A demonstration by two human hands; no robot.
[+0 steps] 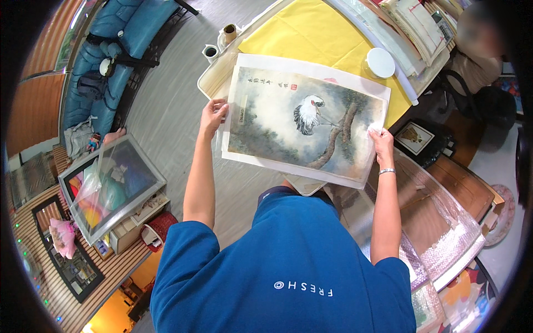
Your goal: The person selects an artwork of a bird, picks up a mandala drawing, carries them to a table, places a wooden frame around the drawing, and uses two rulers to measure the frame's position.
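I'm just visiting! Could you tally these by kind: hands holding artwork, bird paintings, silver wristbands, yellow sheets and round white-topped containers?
Hands (left hand, right hand): 2
Bird painting: 1
Silver wristband: 1
Yellow sheet: 1
Round white-topped container: 1
Total: 6

Between the fingers (pixel 220 105), the painted sheet (pixel 266 130) looked like smooth, matt paper. Beyond them, the yellow sheet (pixel 300 30) was matt and lightly creased. Right of them, bubble wrap (pixel 447 222) was glossy, bumpy plastic; far left, the blue sofa (pixel 147 25) had a leathery sheen.
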